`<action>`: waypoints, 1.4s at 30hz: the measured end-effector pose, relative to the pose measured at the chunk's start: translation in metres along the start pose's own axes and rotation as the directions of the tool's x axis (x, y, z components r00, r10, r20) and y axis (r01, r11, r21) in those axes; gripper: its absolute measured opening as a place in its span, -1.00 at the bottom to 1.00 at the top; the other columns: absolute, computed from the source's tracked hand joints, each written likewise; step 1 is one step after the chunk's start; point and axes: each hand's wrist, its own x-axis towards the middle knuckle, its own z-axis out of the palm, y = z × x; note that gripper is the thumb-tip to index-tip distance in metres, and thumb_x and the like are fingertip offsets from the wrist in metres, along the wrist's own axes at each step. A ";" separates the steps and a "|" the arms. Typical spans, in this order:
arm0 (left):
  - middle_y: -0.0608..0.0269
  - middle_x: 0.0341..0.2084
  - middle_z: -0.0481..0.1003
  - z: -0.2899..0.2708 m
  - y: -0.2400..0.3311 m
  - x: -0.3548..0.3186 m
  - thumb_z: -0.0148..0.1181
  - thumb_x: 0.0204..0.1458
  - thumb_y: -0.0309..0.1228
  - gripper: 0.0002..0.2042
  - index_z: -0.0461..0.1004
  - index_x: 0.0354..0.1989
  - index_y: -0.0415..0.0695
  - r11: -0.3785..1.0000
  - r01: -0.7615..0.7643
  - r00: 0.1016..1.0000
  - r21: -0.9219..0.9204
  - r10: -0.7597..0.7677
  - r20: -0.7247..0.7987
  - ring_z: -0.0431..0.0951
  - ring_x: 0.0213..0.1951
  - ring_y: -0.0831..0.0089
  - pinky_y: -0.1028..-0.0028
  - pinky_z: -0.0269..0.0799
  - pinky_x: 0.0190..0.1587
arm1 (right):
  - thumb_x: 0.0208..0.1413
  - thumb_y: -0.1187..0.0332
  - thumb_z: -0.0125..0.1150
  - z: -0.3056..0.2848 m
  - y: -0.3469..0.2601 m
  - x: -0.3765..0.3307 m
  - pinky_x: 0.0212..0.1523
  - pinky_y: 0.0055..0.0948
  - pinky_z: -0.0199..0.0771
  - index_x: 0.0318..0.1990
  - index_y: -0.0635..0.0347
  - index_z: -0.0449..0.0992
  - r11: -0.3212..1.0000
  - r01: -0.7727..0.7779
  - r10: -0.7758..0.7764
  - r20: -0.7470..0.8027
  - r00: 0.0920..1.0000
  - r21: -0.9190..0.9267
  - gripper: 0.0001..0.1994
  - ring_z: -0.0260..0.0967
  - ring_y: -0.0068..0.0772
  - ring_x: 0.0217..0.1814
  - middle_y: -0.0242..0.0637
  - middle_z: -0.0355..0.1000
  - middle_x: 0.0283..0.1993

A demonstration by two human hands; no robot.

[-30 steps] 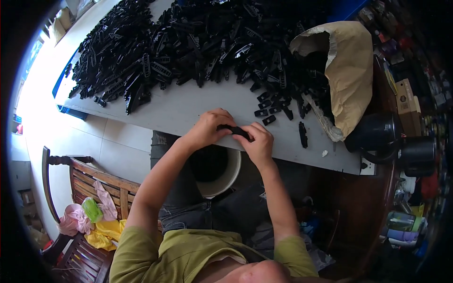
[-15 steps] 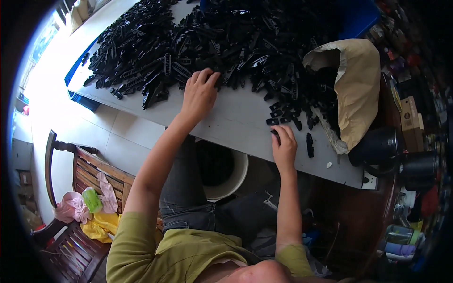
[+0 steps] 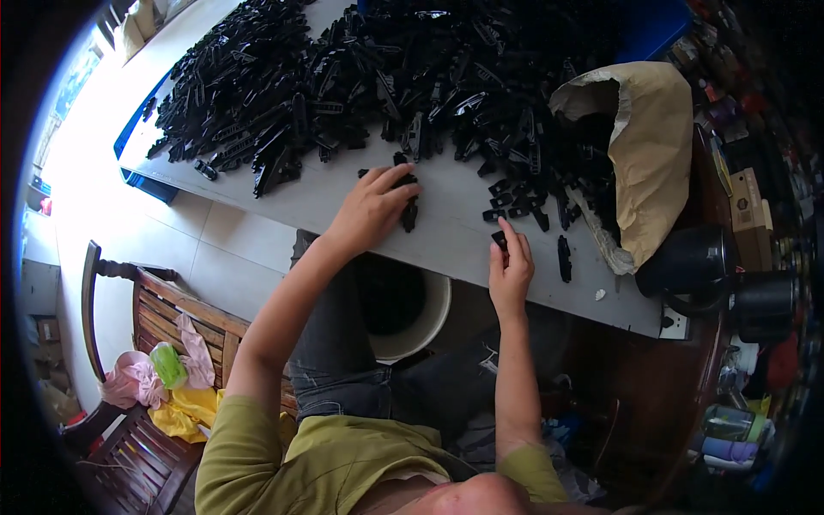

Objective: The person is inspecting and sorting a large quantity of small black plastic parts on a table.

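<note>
My left hand (image 3: 371, 210) is closed over long, narrow black plastic parts (image 3: 410, 215) at the table's front edge; how many it grips is hidden under the fingers. To the right, my right hand (image 3: 512, 268) pinches a small black plastic piece (image 3: 499, 238) between thumb and fingers. Just beyond it lies a cluster of small black blocks (image 3: 506, 204). A wide heap of black plastic parts (image 3: 257, 94) covers the far side of the grey table (image 3: 463, 215). One slim black part (image 3: 564, 257) lies by itself right of my right hand.
A torn brown paper bag (image 3: 657, 163) with black pieces inside stands at the right, beside black mugs (image 3: 687, 266). A white bucket (image 3: 429, 330) of black pieces sits under the table edge. A wooden chair (image 3: 193, 309) with cloths is at left. Blue bins (image 3: 657, 34) show behind.
My left hand has drawn back from the heap toward the table's front edge, bringing long black parts with it. My right hand stays nearly in place, its small piece tilted slightly.
</note>
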 end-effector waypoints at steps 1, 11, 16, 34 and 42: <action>0.10 0.14 0.31 -0.003 0.000 -0.001 0.14 -0.05 -0.56 -0.64 0.46 -0.01 -0.05 0.998 -0.062 0.998 0.016 0.062 0.004 0.33 0.10 0.04 0.20 0.31 0.13 | 0.15 0.53 0.08 0.001 0.001 0.000 -0.41 -0.57 0.33 0.11 0.26 0.42 0.998 0.042 -0.043 -0.020 0.999 -0.037 -0.66 0.30 -0.53 -0.41 -0.27 0.39 -0.23; 0.08 -0.15 0.42 0.002 0.026 -0.027 0.29 -0.12 -0.50 -0.65 0.43 -0.10 -0.12 0.984 0.081 0.995 -0.157 -0.071 0.066 0.42 -0.07 0.06 0.22 0.38 -0.04 | 0.07 0.38 0.29 -0.002 -0.007 -0.004 -0.37 -0.50 0.37 -0.04 0.27 0.55 0.988 -0.151 0.148 0.081 0.986 0.031 -0.70 0.36 -0.41 -0.46 -0.27 0.43 -0.37; 0.09 -0.27 0.48 -0.004 0.024 -0.024 0.29 -0.16 -0.59 -0.66 0.44 -0.13 -0.17 0.904 0.141 0.983 -0.404 -0.080 0.163 0.50 -0.18 0.08 0.28 0.44 -0.10 | -0.11 0.41 0.39 0.012 -0.030 0.009 -0.21 -0.35 0.38 -0.15 0.16 0.61 0.986 0.165 -0.159 0.198 0.967 -0.016 -0.71 0.35 -0.28 -0.22 -0.30 0.41 -0.25; 0.08 -0.22 0.49 -0.019 0.020 -0.024 0.28 -0.13 -0.58 -0.72 0.50 -0.18 -0.21 0.885 -0.017 0.966 -0.465 0.134 0.220 0.49 -0.12 0.09 0.27 0.43 -0.07 | 0.04 0.57 0.17 0.004 -0.018 0.024 -0.14 -0.31 0.45 -0.05 0.24 0.54 0.994 0.053 -0.039 0.149 0.988 -0.094 -0.71 0.41 -0.17 -0.16 -0.20 0.37 -0.08; 0.13 -0.23 0.41 -0.023 -0.015 -0.007 0.23 -0.16 -0.54 -0.70 0.44 -0.18 -0.11 0.969 0.001 0.992 0.246 0.031 -0.123 0.43 -0.13 0.11 0.26 0.34 -0.01 | 0.05 0.61 0.10 0.005 -0.004 0.036 -0.14 -0.25 0.44 -0.05 0.21 0.46 0.923 0.135 -0.063 0.203 0.977 -0.361 -0.72 0.42 -0.06 -0.13 -0.17 0.38 -0.09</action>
